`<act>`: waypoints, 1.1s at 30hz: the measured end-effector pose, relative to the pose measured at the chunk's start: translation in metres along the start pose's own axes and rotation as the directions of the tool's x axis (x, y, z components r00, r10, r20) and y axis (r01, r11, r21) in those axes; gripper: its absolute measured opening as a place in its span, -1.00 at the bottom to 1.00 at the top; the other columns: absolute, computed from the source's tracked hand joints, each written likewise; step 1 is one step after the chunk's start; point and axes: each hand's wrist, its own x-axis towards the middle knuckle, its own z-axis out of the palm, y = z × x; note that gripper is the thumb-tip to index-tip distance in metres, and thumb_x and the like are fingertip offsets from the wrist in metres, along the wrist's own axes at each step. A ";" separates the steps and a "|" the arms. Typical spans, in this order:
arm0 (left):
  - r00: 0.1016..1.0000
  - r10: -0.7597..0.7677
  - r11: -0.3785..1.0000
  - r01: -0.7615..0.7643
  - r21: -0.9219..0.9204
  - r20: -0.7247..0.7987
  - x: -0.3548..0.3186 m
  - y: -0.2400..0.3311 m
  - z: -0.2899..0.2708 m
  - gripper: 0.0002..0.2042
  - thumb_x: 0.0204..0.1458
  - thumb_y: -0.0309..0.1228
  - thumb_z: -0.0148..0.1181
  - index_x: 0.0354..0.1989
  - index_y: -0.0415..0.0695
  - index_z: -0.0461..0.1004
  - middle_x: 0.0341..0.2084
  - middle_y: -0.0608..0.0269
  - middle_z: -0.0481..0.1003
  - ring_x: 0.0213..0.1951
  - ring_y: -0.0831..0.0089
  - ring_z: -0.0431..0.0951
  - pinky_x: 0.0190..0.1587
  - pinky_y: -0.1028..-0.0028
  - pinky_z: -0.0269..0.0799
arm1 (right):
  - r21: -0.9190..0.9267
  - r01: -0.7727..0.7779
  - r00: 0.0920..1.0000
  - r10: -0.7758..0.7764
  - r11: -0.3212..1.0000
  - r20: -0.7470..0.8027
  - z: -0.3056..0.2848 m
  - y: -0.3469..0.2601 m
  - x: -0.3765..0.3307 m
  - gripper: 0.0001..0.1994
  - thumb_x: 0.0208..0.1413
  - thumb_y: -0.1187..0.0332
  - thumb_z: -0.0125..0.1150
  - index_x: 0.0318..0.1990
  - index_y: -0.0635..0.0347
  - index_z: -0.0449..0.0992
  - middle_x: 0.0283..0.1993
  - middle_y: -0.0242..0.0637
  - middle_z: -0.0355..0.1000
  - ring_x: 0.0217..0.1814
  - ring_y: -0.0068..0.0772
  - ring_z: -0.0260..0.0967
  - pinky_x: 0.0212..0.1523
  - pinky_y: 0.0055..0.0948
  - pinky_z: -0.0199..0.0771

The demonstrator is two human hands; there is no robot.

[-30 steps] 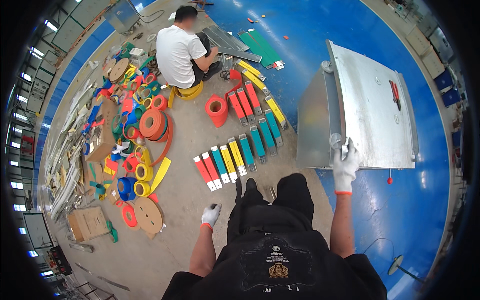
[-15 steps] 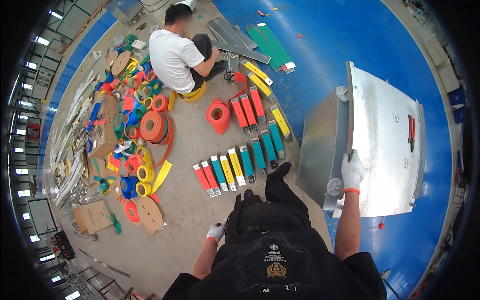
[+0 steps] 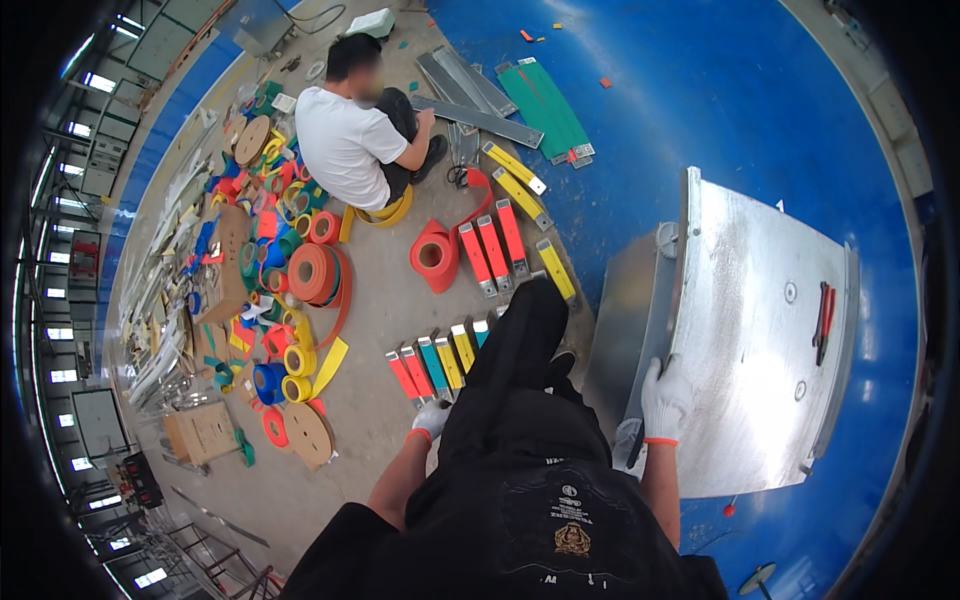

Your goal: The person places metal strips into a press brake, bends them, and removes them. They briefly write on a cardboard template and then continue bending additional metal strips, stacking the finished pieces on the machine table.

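My right hand [image 3: 665,402], in a white glove with an orange cuff, is closed on the left edge of a metal-topped cart [image 3: 740,300]. Red-handled pliers [image 3: 824,322] lie on the cart's top. My left hand [image 3: 431,418], gloved alike, hangs low beside my leg, near the close ends of two red flat bars [image 3: 404,375]; its fingers are too small to read. Beside these bars are a green bar [image 3: 434,366] and yellow bars [image 3: 456,355] in a row. My leg hides the rest of that row.
A person in a white shirt [image 3: 345,140] sits on the floor at the back. Rolls of coloured strip [image 3: 318,275] are heaped at the left. A red roll [image 3: 433,257], more red bars [image 3: 492,250] and grey metal strips [image 3: 480,120] lie ahead of me.
My leg has swung forward over the row of bars. The right hand, still on the cart's edge, sits lower in view, and the left hand has come up toward the red bars.
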 end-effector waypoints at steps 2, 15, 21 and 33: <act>0.999 0.033 0.999 -0.033 -0.028 0.018 0.012 0.035 -0.014 -0.36 0.18 0.14 0.22 0.15 -0.22 0.63 0.09 -0.14 0.65 0.18 -0.04 0.63 0.22 0.18 0.51 | -0.026 0.029 0.999 -0.030 0.999 -0.034 0.001 0.000 0.006 -0.63 0.37 0.01 0.12 -0.06 0.16 0.56 -0.40 0.15 0.59 -0.37 0.26 0.61 -0.32 0.16 0.58; 0.975 0.078 0.897 -0.159 0.413 0.206 0.252 0.354 -0.116 -0.39 0.13 0.12 0.26 0.09 -0.19 0.65 0.07 -0.18 0.63 0.16 -0.07 0.63 0.19 0.11 0.53 | 0.183 -0.305 0.903 0.223 0.935 0.367 -0.080 -0.092 0.203 -0.57 0.28 -0.04 0.24 -0.11 0.18 0.70 -0.29 0.14 0.59 -0.16 0.28 0.59 -0.18 0.05 0.53; 0.990 0.118 0.961 -0.134 0.240 0.078 0.348 0.519 -0.208 -0.46 0.23 0.06 0.22 0.15 -0.15 0.63 0.08 -0.11 0.65 0.15 -0.04 0.63 0.22 0.18 0.51 | -0.259 -0.210 0.566 0.333 0.943 0.754 -0.074 -0.095 0.298 -0.49 0.08 -0.19 0.32 -0.11 0.07 0.77 -0.23 0.07 0.66 -0.09 0.23 0.63 -0.08 0.11 0.63; 0.994 0.039 0.999 -0.039 0.000 0.105 0.397 0.653 -0.272 -0.46 0.24 0.04 0.20 0.12 -0.21 0.63 0.04 -0.13 0.66 0.14 0.01 0.65 0.23 0.15 0.50 | -0.110 -0.380 0.549 0.320 0.918 0.772 -0.024 -0.092 0.415 -0.51 0.13 -0.11 0.29 -0.16 0.19 0.74 -0.25 0.04 0.68 -0.15 0.09 0.68 -0.11 0.01 0.64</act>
